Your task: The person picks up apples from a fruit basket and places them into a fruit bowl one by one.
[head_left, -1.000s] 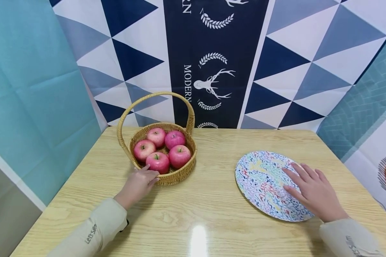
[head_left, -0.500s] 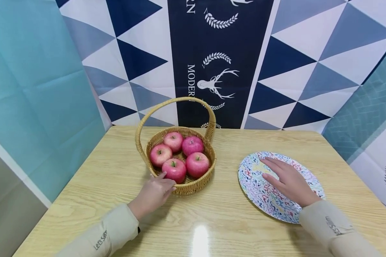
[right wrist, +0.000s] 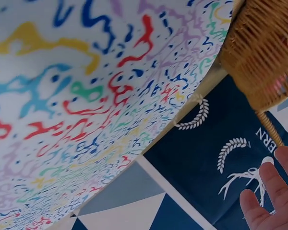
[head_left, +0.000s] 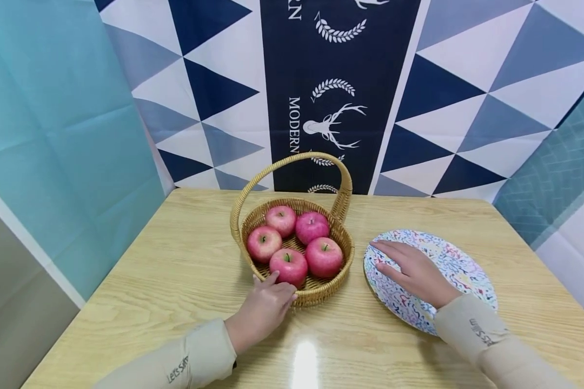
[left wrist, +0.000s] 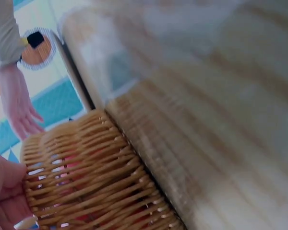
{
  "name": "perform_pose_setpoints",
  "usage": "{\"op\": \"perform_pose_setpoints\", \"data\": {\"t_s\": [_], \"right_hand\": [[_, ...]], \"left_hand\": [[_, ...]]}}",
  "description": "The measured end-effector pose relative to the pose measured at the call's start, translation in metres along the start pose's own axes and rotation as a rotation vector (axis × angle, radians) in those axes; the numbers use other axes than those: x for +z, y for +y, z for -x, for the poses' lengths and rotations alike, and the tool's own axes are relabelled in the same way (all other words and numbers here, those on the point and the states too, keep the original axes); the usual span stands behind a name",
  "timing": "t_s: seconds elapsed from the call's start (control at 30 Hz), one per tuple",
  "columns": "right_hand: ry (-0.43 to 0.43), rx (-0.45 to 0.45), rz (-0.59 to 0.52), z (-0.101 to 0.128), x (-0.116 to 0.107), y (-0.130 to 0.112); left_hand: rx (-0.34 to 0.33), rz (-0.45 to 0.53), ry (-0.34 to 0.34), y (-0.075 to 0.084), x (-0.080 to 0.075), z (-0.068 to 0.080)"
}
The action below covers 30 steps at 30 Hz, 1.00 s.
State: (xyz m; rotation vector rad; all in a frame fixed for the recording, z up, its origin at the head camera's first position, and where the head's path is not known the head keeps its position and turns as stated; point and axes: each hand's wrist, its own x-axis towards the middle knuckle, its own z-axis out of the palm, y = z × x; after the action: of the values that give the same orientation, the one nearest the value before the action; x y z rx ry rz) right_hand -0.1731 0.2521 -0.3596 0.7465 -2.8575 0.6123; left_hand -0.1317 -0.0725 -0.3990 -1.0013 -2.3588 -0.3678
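A round wicker basket [head_left: 316, 298] with a tall arched handle stands on the table, holding several red apples [head_left: 289, 267]. My left hand [head_left: 261, 309] pinches its near rim, and in the left wrist view the thumb and fingers grip the woven wall [left wrist: 91, 177]. To the right lies a flat round board [head_left: 459, 263] covered in multicoloured squiggles. Over its left part is my right hand [head_left: 416, 273], fingers extended toward the basket. The right wrist view shows the spread fingers [right wrist: 273, 184] holding nothing, with the patterned surface [right wrist: 86, 120] beside them.
The light wood table [head_left: 185, 259] runs back to a wall cloth [head_left: 331, 70] with triangles and a deer print. A pale blue panel [head_left: 68, 124] borders the left side. A round brown object with a striped rim [left wrist: 37, 50] lies beyond the right edge.
The basket with its apples has slid right across the table, moved along by my left hand. My right hand has shifted left over the board toward the basket.
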Motion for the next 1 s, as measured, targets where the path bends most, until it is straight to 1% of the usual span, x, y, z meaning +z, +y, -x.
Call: {"op": "perform_pose_setpoints", "data": {"t_s": [0.07,0.17,0.27,0.37,0.47,0.57,0.6,0.67,0.77,0.9,1.0], "right_hand": [[-0.001,-0.003,0.012,-0.002,0.0,-0.004],[-0.012,-0.004,0.029,-0.008,0.001,-0.011],[-0.017,-0.007,0.027,-0.014,0.002,-0.019],[-0.002,-0.024,0.005,-0.021,0.005,-0.025],[0.0,-0.031,-0.032,-0.028,0.008,-0.03],[-0.025,-0.02,-0.067,-0.033,0.008,-0.034],[-0.032,-0.016,-0.08,-0.035,0.007,-0.035],[-0.039,-0.017,-0.093,-0.039,0.006,-0.036],[-0.041,-0.027,-0.108,-0.045,0.004,-0.039],[-0.061,-0.019,-0.134,-0.055,0.003,-0.045],[-0.081,-0.022,-0.136,-0.06,0.002,-0.047]], "left_hand": [[0.005,-0.014,-0.021,0.003,0.0,-0.003],[0.002,-0.057,-0.072,0.005,-0.002,-0.004],[-0.006,-0.097,-0.144,0.003,-0.006,0.0],[0.008,-0.143,-0.179,0.0,-0.01,0.007],[0.043,-0.17,-0.144,-0.005,-0.012,0.014],[0.088,-0.16,-0.108,-0.009,-0.013,0.019],[0.103,-0.152,-0.105,-0.01,-0.013,0.021],[0.131,-0.137,-0.121,-0.013,-0.015,0.022],[0.167,-0.119,-0.188,-0.017,-0.017,0.025],[0.205,-0.113,-0.314,-0.023,-0.022,0.027],[0.236,-0.118,-0.357,-0.028,-0.025,0.027]]}}
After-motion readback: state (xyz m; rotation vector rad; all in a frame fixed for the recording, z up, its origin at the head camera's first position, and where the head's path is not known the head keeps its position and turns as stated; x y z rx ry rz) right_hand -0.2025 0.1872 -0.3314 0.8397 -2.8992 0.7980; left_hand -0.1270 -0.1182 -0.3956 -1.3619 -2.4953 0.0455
